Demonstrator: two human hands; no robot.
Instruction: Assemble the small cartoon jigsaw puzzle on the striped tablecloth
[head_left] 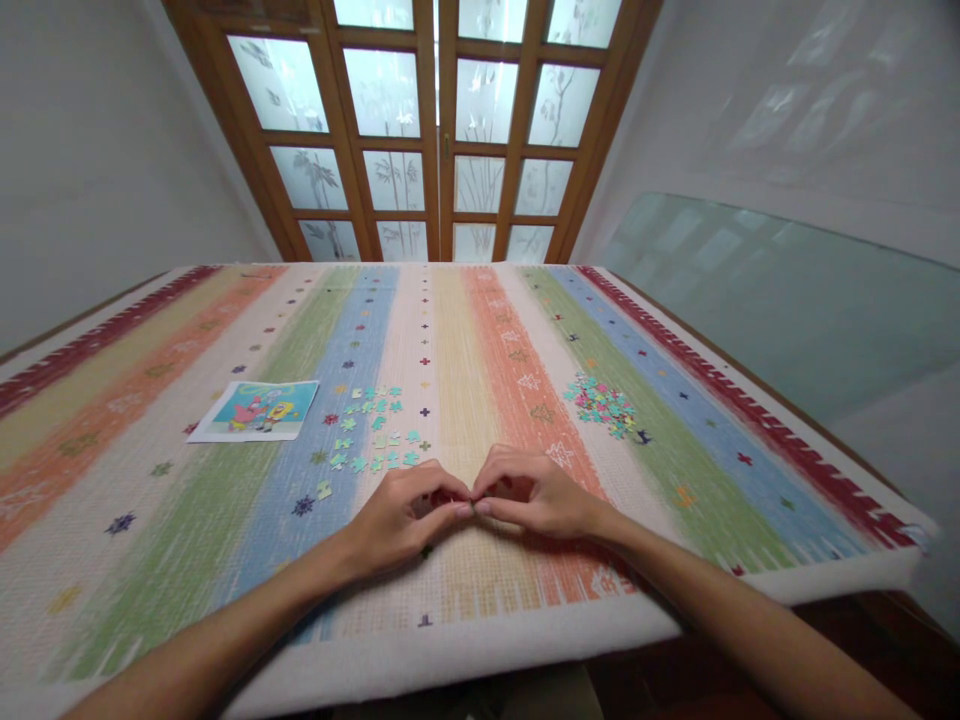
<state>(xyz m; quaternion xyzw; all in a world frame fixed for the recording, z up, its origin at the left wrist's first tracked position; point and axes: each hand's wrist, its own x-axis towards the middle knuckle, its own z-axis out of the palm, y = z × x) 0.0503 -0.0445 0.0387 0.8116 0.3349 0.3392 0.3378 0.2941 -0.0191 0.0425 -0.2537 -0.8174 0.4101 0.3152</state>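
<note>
My left hand [409, 510] and my right hand [536, 492] meet fingertip to fingertip over the cloth near the table's front. Thumb and index finger of each are pinched at one spot, around something too small and hidden to make out. Just beyond my left hand, separate turquoise and pale green puzzle pieces [378, 440] lie spread in loose rows. One light green piece [324, 490] rests apart, left of that hand. A heap of mixed puzzle pieces [602, 405] sits farther back, to the right of my right hand.
A printed picture sheet [259, 411] with cartoon figures lies at the left. The striped tablecloth [457, 350] covers the table up to its near edge. Behind stand wooden doors [442, 150] with frosted panes, and a glass panel [787, 300] is at the right.
</note>
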